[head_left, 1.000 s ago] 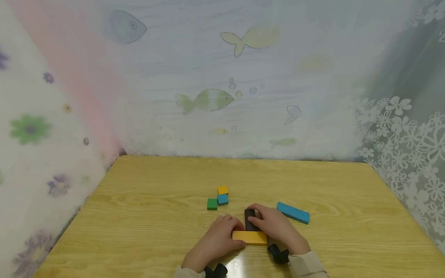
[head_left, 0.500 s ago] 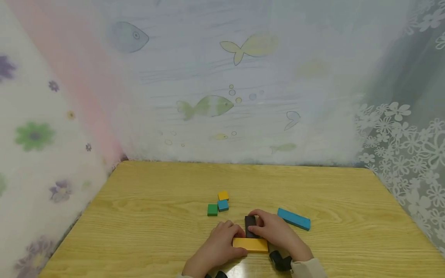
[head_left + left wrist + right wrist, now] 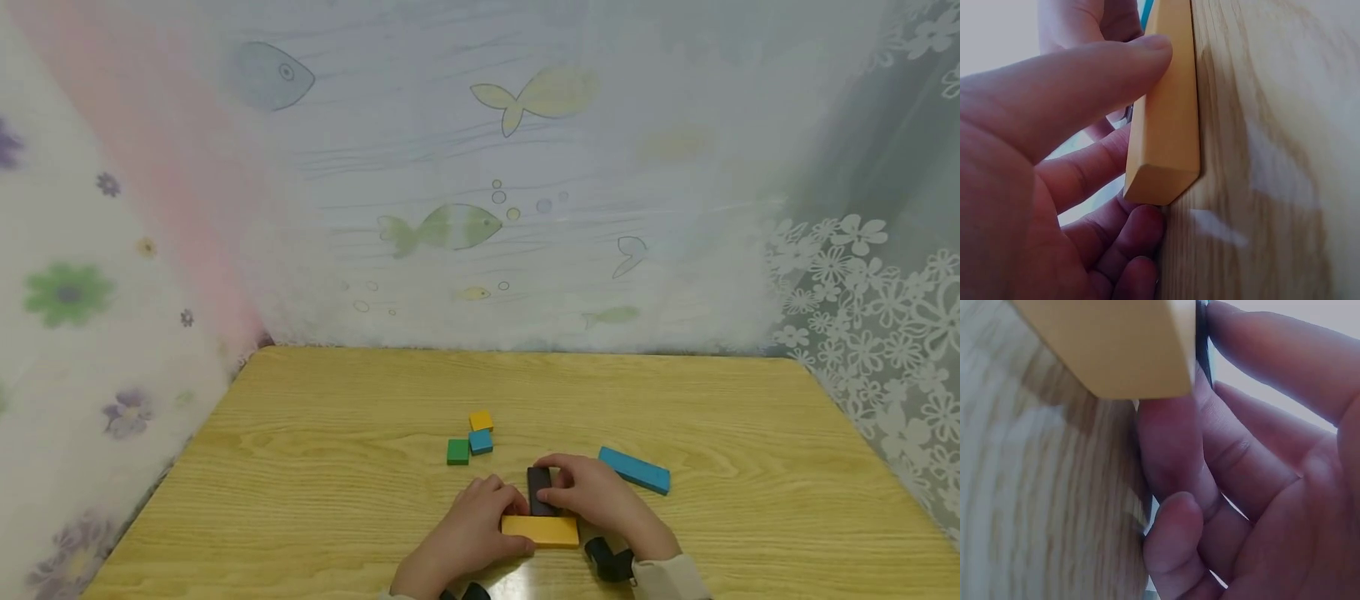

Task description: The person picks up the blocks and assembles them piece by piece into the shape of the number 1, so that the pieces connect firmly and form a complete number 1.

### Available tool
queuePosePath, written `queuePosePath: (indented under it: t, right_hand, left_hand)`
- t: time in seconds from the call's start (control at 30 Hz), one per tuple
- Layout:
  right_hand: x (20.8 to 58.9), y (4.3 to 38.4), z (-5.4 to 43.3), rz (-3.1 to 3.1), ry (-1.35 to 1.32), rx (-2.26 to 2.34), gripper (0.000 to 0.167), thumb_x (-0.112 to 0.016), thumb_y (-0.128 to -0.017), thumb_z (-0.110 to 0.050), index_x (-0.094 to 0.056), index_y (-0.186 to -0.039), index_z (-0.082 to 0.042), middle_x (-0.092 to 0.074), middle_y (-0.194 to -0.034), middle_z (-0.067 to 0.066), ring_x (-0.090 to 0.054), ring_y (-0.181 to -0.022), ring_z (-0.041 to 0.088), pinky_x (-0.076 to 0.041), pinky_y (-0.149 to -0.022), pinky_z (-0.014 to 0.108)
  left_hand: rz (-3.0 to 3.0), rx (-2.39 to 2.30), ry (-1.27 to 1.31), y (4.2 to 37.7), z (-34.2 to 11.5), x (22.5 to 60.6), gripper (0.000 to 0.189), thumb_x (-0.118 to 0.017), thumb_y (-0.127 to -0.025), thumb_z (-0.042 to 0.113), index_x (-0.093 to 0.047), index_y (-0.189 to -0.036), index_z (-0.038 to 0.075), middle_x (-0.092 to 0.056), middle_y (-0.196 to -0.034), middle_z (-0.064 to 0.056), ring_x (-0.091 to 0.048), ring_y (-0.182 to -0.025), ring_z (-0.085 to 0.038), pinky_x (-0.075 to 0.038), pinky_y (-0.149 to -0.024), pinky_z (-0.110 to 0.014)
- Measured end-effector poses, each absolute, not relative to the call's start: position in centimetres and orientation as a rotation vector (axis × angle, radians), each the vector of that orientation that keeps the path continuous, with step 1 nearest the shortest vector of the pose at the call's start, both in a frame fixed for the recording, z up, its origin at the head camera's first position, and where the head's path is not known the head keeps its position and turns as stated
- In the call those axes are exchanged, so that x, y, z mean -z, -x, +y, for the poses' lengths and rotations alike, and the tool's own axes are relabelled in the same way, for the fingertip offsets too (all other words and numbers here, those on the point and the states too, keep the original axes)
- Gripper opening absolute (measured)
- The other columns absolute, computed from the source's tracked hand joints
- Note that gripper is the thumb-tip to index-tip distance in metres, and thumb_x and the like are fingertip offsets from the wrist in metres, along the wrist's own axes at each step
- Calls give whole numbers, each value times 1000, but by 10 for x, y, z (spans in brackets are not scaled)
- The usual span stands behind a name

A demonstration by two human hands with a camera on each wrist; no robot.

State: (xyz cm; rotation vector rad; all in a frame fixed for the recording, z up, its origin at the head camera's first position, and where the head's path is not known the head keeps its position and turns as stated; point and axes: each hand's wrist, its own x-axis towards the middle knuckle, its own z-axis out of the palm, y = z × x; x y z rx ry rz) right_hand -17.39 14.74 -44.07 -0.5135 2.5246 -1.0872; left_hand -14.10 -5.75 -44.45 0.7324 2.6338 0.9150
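A long yellow block (image 3: 542, 532) lies crosswise on the table, and my left hand (image 3: 476, 529) grips its left end. In the left wrist view the thumb (image 3: 1141, 56) presses the near face of the yellow block (image 3: 1169, 134) while fingers lie behind it. Just beyond it a black block (image 3: 538, 490) points away from me, its near end against the yellow one. My right hand (image 3: 600, 500) pinches the black block between thumb and fingers. In the right wrist view, curled fingers (image 3: 1172, 444) of that hand sit by the yellow block's right end.
A long blue block (image 3: 634, 471) lies slanted just beyond my right hand. Farther left are small green (image 3: 458, 452), blue (image 3: 481, 442) and yellow (image 3: 481, 421) blocks, close together. The wooden table (image 3: 337, 417) meets a patterned curtain (image 3: 420, 308) at its back edge.
The head view has shifted slightly, so everything sits a little lower in it than a second ago. Both hands keep their holds, and the blocks stay in the same arrangement.
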Motion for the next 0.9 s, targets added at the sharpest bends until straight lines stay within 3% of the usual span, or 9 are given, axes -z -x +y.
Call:
queuePosePath:
  t: [0.9]
  right_hand:
    - [440,173,149,2480,525,1122,43,-61,-84,-31,-53,-121,-12,-57,-73,-5,-52,-60,14,-40,-54,29]
  left_hand:
    - [2636,-874,-743,140,-58,442,28,-67,-74,48,-58,-89,26,-42,-80,15,-38,-74,-6,-32,-67,-27]
